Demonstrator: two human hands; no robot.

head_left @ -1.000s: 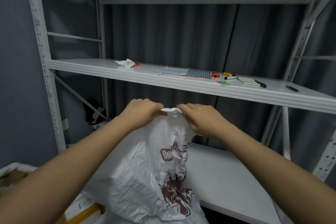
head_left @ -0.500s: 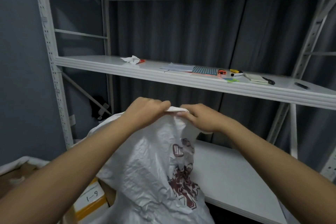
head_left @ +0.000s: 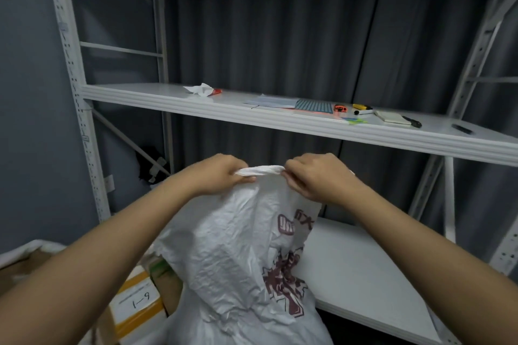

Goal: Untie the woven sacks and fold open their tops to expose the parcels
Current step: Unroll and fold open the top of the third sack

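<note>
While the left hand (head_left: pixel 217 175) and right hand (head_left: pixel 319 176) each pinch an end of the twisted top (head_left: pixel 259 170), they hold it taut between them, probably to loosen the tie. Below hangs the woven sack (head_left: pixel 238 260), crinkled white with a maroon print, standing before the lower shelf (head_left: pixel 364 274) beside a labelled box (head_left: pixel 137 302).

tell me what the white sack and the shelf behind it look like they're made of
White sack: looks like thin woven plastic, matte white, going by its fine sharp crinkles and dark red print; the weave itself is too fine to confirm. Both hands pinch its twisted top.
Shelf: seems painted sheet metal, smooth pale grey, with a ribbed front edge and perforated uprights.
</note>
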